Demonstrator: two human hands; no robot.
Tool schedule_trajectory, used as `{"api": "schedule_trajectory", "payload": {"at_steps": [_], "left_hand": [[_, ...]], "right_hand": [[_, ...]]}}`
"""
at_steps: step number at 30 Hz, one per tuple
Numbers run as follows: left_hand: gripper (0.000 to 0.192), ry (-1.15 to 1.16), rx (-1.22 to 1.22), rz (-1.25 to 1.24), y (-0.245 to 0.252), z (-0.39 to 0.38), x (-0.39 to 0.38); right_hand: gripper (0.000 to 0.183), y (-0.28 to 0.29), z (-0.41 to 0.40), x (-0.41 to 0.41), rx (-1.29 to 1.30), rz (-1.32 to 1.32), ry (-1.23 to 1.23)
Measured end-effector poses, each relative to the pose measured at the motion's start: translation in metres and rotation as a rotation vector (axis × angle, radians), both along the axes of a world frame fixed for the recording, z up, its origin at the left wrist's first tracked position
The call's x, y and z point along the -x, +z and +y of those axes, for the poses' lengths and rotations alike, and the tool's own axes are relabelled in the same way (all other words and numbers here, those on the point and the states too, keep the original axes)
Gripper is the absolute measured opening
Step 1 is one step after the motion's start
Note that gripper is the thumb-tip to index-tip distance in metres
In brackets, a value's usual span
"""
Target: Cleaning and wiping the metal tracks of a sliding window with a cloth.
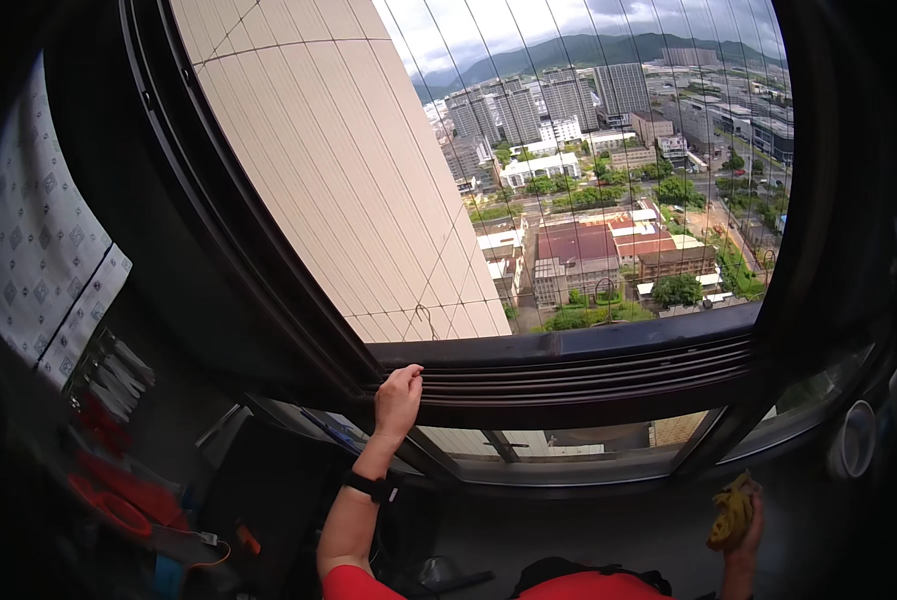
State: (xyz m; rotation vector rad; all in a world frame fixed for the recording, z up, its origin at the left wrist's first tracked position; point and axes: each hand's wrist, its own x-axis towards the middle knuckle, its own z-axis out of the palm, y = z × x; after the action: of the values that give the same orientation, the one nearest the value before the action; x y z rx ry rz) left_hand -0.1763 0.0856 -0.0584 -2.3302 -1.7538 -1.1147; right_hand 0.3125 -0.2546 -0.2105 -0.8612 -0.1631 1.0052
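Observation:
My left hand rests at the left corner of the dark window sill, its fingers curled together over the grooved sliding track. Nothing shows in it, though the palm side is hidden. A black band is around that wrist. Low on the right, my right hand grips a crumpled yellow cloth, held well away from the sill. Above the track stands the window opening, framed by a dark metal frame with thin vertical safety wires across it.
Lower glass panes sit beneath the sill. To the right is a pale round container. Patterned fabric hangs at left, above several hanging pale strips. Red items and an orange cord lie lower left.

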Motion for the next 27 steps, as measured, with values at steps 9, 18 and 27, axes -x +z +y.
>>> {"api": "schedule_trajectory", "payload": {"at_steps": [9, 18, 27], "left_hand": [[0.053, 0.51, -0.573, -0.338, 0.01, 0.015, 0.069], [0.056, 0.576, -0.412, -0.48, -0.01, 0.039, 0.12], [0.047, 0.531, -0.452, -0.643, -0.023, 0.029, 0.126]], "right_hand": [[0.04, -0.003, 0.005, 0.005, 0.024, 0.002, 0.051], [0.042, -0.004, 0.006, 0.012, -0.001, -0.098, 0.077], [0.041, 0.003, 0.009, 0.017, 0.016, -0.103, 0.141]]}}
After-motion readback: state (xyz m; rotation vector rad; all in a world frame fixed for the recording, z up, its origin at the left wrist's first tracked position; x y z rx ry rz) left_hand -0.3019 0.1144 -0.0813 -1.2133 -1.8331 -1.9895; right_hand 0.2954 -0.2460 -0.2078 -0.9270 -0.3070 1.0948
